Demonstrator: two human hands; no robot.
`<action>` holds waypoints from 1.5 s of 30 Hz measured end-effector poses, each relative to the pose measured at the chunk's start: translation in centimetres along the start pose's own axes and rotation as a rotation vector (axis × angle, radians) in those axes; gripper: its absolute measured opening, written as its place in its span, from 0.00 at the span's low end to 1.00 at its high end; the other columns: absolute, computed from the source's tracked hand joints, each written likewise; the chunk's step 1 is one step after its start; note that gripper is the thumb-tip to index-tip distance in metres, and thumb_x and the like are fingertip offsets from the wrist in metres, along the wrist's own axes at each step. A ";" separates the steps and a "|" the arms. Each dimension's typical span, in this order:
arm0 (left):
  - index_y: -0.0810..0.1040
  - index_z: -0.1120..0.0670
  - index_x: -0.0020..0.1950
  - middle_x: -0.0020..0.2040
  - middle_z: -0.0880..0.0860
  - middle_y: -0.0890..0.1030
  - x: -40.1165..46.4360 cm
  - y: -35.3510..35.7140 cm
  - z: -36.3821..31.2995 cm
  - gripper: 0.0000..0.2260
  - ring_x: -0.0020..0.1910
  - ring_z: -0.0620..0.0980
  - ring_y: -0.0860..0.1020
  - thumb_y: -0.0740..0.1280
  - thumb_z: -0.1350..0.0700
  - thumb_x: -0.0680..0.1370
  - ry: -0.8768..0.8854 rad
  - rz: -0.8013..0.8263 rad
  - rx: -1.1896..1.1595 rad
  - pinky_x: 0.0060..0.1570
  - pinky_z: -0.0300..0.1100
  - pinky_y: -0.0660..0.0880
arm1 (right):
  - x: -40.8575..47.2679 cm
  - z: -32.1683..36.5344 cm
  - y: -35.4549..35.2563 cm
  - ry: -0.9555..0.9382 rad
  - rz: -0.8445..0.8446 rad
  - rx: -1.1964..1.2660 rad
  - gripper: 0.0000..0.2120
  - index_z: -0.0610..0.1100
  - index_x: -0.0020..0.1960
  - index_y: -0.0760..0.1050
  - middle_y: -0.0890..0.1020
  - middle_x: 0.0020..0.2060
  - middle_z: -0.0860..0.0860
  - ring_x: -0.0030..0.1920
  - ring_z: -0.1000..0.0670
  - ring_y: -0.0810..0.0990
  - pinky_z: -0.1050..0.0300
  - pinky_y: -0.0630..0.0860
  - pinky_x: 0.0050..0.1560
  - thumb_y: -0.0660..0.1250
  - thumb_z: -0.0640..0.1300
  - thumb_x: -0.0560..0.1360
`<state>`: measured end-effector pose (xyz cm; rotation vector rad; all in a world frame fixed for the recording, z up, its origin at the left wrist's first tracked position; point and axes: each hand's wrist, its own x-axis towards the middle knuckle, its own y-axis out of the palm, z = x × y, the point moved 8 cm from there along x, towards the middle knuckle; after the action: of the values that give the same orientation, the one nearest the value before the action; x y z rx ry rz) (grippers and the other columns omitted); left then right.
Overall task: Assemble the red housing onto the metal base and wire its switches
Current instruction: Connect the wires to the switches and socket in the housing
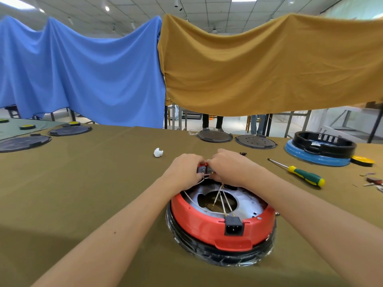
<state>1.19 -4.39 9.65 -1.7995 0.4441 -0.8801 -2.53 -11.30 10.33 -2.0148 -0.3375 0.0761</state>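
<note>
From my remote feed, both hands work the far rim of the red housing [219,226], seated on its metal base [248,204] on the counter [103,183]: the left hand [184,170] grips the switch block [202,169] steady so the right hand [230,167] can pinch a white wire [222,200] onto it

Head camera looks forward, perhaps slightly downward.

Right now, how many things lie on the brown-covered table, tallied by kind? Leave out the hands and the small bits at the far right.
Red housing unit with wires: 1
Blue-and-black housing unit: 1
Flat black round lids: 3
Screwdriver: 1
Yellow-centred disc: 1
White crumpled scrap: 1
Total: 8
</note>
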 end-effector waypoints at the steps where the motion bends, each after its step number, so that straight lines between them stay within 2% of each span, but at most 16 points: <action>1: 0.80 0.53 0.62 0.56 0.53 0.82 0.0 0.0 0.0 0.13 0.56 0.56 0.78 0.67 0.56 0.78 0.000 -0.002 0.001 0.50 0.45 0.71 | 0.0 0.0 0.0 -0.001 0.000 0.006 0.12 0.41 0.55 0.76 0.82 0.49 0.45 0.48 0.45 0.74 0.50 0.74 0.57 0.57 0.47 0.82; 13: 0.81 0.52 0.60 0.55 0.53 0.83 0.0 -0.2 0.1 0.11 0.54 0.56 0.78 0.68 0.54 0.79 0.000 -0.030 -0.030 0.45 0.42 0.67 | 0.4 0.1 0.0 -0.023 -0.014 -0.029 0.12 0.41 0.51 0.76 0.82 0.47 0.45 0.42 0.46 0.68 0.51 0.74 0.56 0.56 0.45 0.82; 18: 0.81 0.53 0.61 0.54 0.53 0.83 0.0 -0.1 0.0 0.13 0.55 0.56 0.78 0.67 0.56 0.78 -0.010 0.000 -0.022 0.48 0.45 0.73 | 0.0 -0.3 0.2 -0.001 -0.025 0.019 0.14 0.41 0.54 0.77 0.81 0.47 0.46 0.47 0.46 0.73 0.50 0.74 0.55 0.56 0.48 0.82; 23: 0.80 0.51 0.64 0.58 0.52 0.83 -0.1 -0.1 0.2 0.16 0.58 0.57 0.78 0.65 0.59 0.78 -0.029 0.013 -0.051 0.54 0.48 0.75 | -0.1 -0.3 0.3 0.032 -0.058 0.046 0.19 0.41 0.54 0.77 0.81 0.47 0.45 0.52 0.44 0.75 0.52 0.72 0.50 0.58 0.56 0.81; 27: 0.80 0.50 0.66 0.60 0.51 0.83 0.0 0.0 0.4 0.16 0.60 0.56 0.77 0.66 0.58 0.79 -0.035 0.011 -0.049 0.56 0.48 0.74 | -0.1 -0.6 0.2 0.045 -0.082 0.080 0.18 0.41 0.52 0.78 0.81 0.45 0.45 0.51 0.45 0.75 0.53 0.74 0.47 0.59 0.55 0.81; 31: 0.80 0.50 0.65 0.60 0.51 0.83 0.1 -0.1 0.6 0.15 0.60 0.55 0.77 0.66 0.57 0.79 -0.046 -0.008 -0.066 0.57 0.47 0.74 | 0.1 -0.6 0.3 0.048 -0.099 0.073 0.18 0.41 0.51 0.78 0.81 0.45 0.46 0.50 0.46 0.75 0.55 0.70 0.43 0.58 0.54 0.82; 37: 0.81 0.50 0.65 0.60 0.51 0.83 0.2 -0.1 0.6 0.14 0.60 0.55 0.78 0.66 0.56 0.79 -0.043 -0.018 -0.060 0.57 0.47 0.74 | 0.1 -0.1 0.2 0.028 -0.123 0.034 0.17 0.41 0.49 0.78 0.82 0.44 0.45 0.46 0.45 0.73 0.51 0.75 0.48 0.56 0.51 0.82; 41: 0.81 0.50 0.65 0.60 0.50 0.83 0.3 -0.2 0.7 0.14 0.60 0.54 0.78 0.67 0.56 0.79 -0.043 -0.021 -0.054 0.57 0.47 0.74 | 0.2 -0.4 0.4 0.050 -0.124 0.066 0.17 0.41 0.48 0.77 0.81 0.43 0.45 0.48 0.46 0.74 0.54 0.69 0.42 0.56 0.51 0.82; 45: 0.80 0.50 0.65 0.60 0.50 0.83 0.2 -0.2 0.7 0.15 0.59 0.53 0.78 0.67 0.56 0.78 -0.046 -0.024 -0.084 0.57 0.48 0.75 | -0.1 -0.8 0.7 0.058 -0.087 0.081 0.19 0.42 0.53 0.77 0.81 0.46 0.46 0.51 0.46 0.73 0.56 0.66 0.45 0.57 0.55 0.82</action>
<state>1.84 -4.01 9.72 -1.9014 0.4360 -0.8464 -2.35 -12.34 10.01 -1.9160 -0.3786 -0.0230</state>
